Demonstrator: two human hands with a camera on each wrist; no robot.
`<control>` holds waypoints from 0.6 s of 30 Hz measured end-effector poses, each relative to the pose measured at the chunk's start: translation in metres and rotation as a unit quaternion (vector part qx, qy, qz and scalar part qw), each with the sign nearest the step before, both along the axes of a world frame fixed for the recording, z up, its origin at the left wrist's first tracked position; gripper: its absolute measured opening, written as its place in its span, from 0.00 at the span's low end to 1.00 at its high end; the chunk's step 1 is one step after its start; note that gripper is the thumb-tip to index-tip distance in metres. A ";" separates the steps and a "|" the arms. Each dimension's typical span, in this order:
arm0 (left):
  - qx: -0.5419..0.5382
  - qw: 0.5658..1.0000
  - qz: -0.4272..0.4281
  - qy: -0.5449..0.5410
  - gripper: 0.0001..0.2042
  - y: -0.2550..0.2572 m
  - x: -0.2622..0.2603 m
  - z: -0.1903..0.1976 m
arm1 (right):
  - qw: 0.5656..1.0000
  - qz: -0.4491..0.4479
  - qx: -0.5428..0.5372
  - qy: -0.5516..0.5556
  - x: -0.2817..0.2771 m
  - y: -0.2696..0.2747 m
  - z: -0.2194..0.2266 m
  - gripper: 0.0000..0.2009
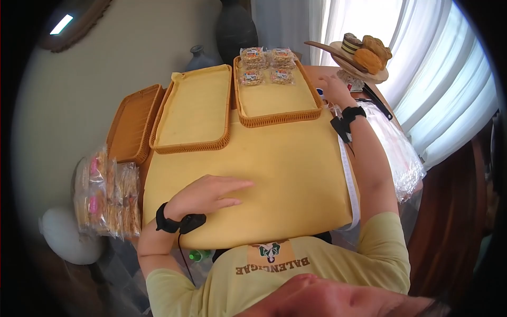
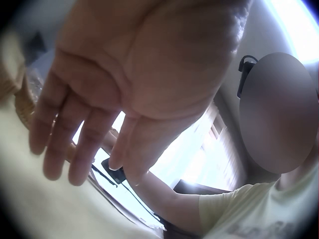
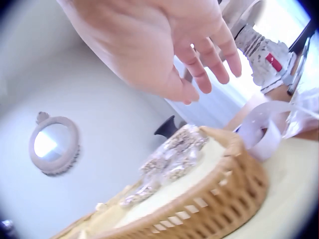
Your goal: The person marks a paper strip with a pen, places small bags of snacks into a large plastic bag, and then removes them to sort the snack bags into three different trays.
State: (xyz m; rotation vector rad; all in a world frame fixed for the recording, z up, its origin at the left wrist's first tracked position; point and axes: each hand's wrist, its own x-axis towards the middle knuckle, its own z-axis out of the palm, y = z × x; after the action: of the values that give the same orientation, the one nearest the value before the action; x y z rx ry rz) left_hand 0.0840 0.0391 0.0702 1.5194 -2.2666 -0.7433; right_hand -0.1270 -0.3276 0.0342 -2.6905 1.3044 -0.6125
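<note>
Nearest the camera, the person's yellow T-shirt (image 1: pixel 274 274) carries printed lettering that reads "BALENCIAGA" upside down in the head view. Just beyond it, the left hand (image 1: pixel 208 195) lies flat on the yellow cloth (image 1: pixel 274 174) that covers the worktop, fingers straight and loosely spread, holding nothing; the left wrist view shows the same relaxed palm. A white measuring tape (image 1: pixel 348 179) runs along the cloth's right edge. Off the worktop's left edge sits a stack of wrapped snack packs (image 1: pixel 105 193); their labels are too blurred to read.

Farther on stand 3 wicker trays: a bare brown tray (image 1: pixel 132 124) at the left, a middle tray (image 1: pixel 198 108) lined in yellow, and a right tray (image 1: pixel 280 92) holding 4 wrapped cookie packs (image 1: pixel 266 64) at its far end, print unreadable. The right hand (image 1: pixel 334 87) hovers just right of that tray's far corner, near the packs but apart from them, fingers extended and gripping nothing. Beyond it, a wooden stand (image 1: pixel 364 71) carries pastries (image 1: pixel 369 53).
</note>
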 end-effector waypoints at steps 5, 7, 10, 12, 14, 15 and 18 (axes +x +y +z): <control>0.004 1.000 0.003 0.022 0.20 0.016 0.007 -0.010 | 0.998 0.027 -0.017 0.050 -0.003 -0.032 -0.046 0.21; 0.007 1.000 0.003 0.022 0.21 0.018 0.008 -0.009 | 0.997 0.071 0.038 0.014 -0.005 -0.042 -0.052 0.21; 0.009 1.000 0.007 0.027 0.21 0.019 0.013 -0.012 | 0.994 0.088 0.063 -0.001 -0.008 -0.037 -0.041 0.20; 0.011 0.999 0.007 0.032 0.21 0.018 0.014 -0.013 | 0.996 0.090 0.022 0.013 -0.009 -0.052 -0.049 0.20; 0.014 0.999 0.013 0.040 0.21 0.015 0.013 -0.014 | 0.996 0.080 -0.031 0.026 -0.014 -0.056 -0.050 0.18; 0.018 0.999 0.006 0.044 0.21 0.014 0.013 -0.014 | 0.997 0.073 -0.027 0.029 -0.015 -0.056 -0.049 0.18; 0.047 0.998 0.006 0.049 0.21 0.012 0.013 -0.013 | 0.997 -0.044 -0.057 0.000 -0.017 -0.061 -0.043 0.15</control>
State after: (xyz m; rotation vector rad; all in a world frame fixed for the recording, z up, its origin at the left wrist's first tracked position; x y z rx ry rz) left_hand 0.0975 0.0507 0.0570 1.5014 -2.1769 -0.9110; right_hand -0.1440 -0.3885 -0.0090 -2.7350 1.4360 -0.7177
